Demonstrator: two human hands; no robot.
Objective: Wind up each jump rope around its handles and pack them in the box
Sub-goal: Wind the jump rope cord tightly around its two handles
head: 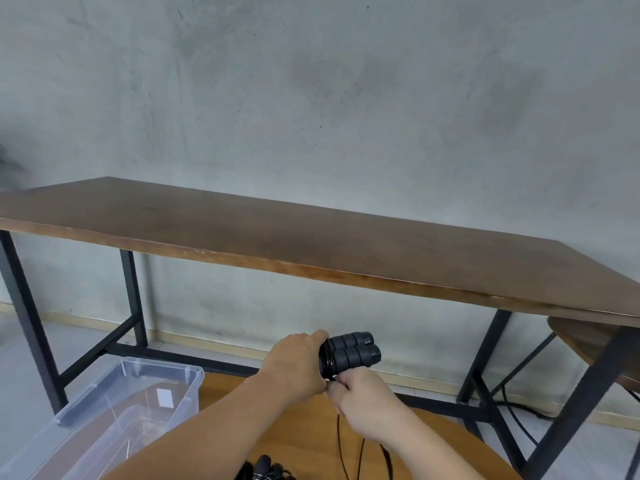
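Observation:
My left hand (294,365) grips two black ribbed jump rope handles (356,350) held side by side, their ends pointing right. Black rope (325,360) is coiled around the handles next to my left fingers. My right hand (362,400) pinches the rope just below the handles, and loose strands (360,455) hang down from it. A clear plastic box (114,410) stands at the lower left, open. More black jump rope handles (266,471) lie at the bottom edge on the round wooden table (311,441).
A long dark wooden table (311,244) with black metal legs stands ahead against a grey concrete wall. A wooden stool (588,344) sits under its right end. A black cable (519,420) runs on the floor at right.

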